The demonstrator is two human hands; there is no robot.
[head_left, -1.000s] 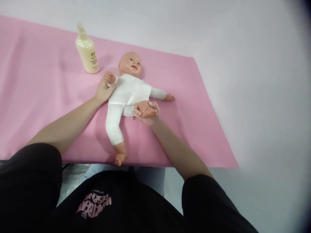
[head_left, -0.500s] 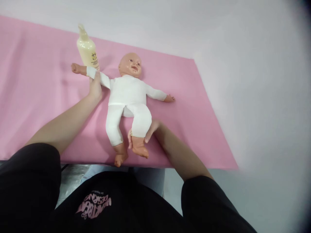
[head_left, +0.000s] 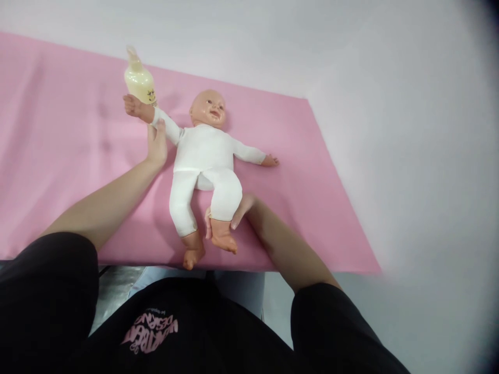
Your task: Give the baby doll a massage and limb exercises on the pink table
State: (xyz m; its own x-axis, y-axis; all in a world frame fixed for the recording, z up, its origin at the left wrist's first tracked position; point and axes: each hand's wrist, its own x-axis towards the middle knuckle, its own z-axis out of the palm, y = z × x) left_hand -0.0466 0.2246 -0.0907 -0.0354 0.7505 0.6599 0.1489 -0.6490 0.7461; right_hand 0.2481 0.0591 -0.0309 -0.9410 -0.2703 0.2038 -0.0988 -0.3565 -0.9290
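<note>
1. A baby doll [head_left: 202, 156] with a smooth, glossy plastic head and limbs lies face up on a flat pink sheet [head_left: 296, 171], dressed in a soft white one-piece that wrinkles at the hips and knees.
2. The left hand [head_left: 156, 143] is closed around the doll's sleeved arm just below the wrist, holding it raised and stretched out toward the far left; the doll's small bare fist stands in front of the bottle.
3. The right hand [head_left: 234, 210] is tucked under the doll's lower leg near the ankle, thumb and fingers wrapped around the white cuff just above the moulded bare foot.
4. The doll's other leg lies straight, its foot at the near edge of the sheet; its other arm rests outstretched on the pink surface.
5. A rounded, cream-coloured lotion bottle [head_left: 139, 80] with a curved pump-like top stands upright on the sheet, just behind the lifted arm.
6. Black sleeves [head_left: 47, 291] and a black shirt with pink lettering fill the bottom of the view.
</note>
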